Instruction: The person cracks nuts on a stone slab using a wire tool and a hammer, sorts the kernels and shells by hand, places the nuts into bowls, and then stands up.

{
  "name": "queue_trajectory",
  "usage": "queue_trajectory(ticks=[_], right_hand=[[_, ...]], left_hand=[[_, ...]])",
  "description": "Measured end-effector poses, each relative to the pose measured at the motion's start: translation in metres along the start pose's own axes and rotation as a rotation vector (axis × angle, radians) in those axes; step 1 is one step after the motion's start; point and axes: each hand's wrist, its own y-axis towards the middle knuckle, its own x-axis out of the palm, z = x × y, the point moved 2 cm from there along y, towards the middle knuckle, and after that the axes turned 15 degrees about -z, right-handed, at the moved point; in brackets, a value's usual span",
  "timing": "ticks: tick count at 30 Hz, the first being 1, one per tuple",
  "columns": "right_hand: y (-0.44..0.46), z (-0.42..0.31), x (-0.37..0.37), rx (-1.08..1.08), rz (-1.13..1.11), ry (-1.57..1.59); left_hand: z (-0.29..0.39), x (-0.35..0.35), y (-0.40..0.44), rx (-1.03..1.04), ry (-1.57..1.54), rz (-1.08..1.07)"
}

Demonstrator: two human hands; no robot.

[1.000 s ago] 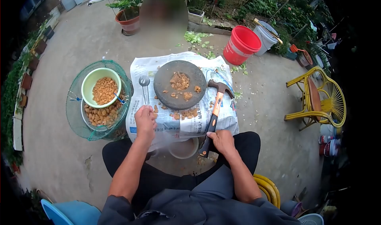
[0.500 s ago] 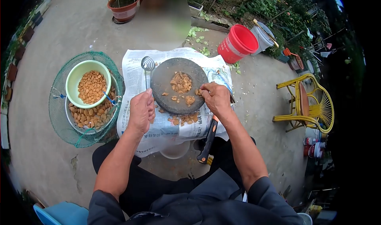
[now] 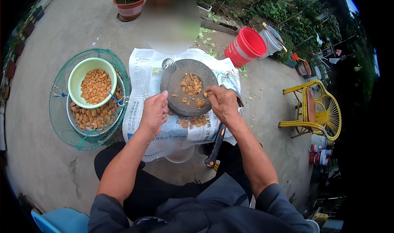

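My left hand (image 3: 155,114) is closed around the lower end of a thin-handled spiral whisk (image 3: 168,64). Its wire coil overlaps the upper left rim of a round grey stone mortar (image 3: 174,103). Broken brown shell pieces (image 3: 191,84) fill the mortar's shallow hollow, and a few lie on the near rim. At the right rim, my right hand (image 3: 224,105) is pinched, with a small brown piece (image 3: 205,94) at the fingertips. More broken shells (image 3: 198,121) are scattered on the newspaper (image 3: 141,75) below the mortar.
To the left, a green bowl (image 3: 74,79) of brown pits or kernels sits over a larger basin of pits inside a green net (image 3: 61,126). A black-and-orange handled tool (image 3: 214,149) lies near my right knee. A red bucket (image 3: 240,48) and yellow chair (image 3: 305,105) stand right.
The whisk's coil has shifted right, from beside the mortar to over its rim, along with my left hand. My right hand stays pinched at the mortar's right rim. The view has shifted slightly.
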Motion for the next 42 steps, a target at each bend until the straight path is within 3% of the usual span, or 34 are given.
queue_trajectory(ticks=[2,9,15,24,27,30,40,42], right_hand=[[-0.012,-0.004,0.009,-0.109,-0.039,-0.005],[-0.023,-0.001,0.023,-0.011,0.04,-0.16],[-0.02,-0.01,0.017,-0.022,0.081,-0.082],[-0.005,-0.007,0.021,0.023,-0.1,-0.276],[0.004,0.006,0.023,-0.077,0.021,-0.074],[0.001,0.011,0.022,0.155,0.021,0.333],[0.01,0.012,0.018,0.428,-0.023,0.722],[0.017,-0.004,0.019,0.425,-0.074,0.721]], left_hand=[[0.0,-0.002,-0.001,0.001,0.0,-0.001],[-0.001,-0.002,-0.003,-0.001,-0.011,-0.024],[-0.003,-0.002,-0.002,0.018,-0.047,-0.016],[-0.001,-0.002,-0.002,0.001,-0.015,-0.022],[0.001,-0.001,-0.004,0.006,-0.026,-0.016],[0.004,-0.001,-0.007,0.008,-0.055,-0.011],[0.007,-0.017,-0.018,0.012,-0.242,0.078],[-0.015,-0.037,-0.006,0.073,-0.1,0.088]])
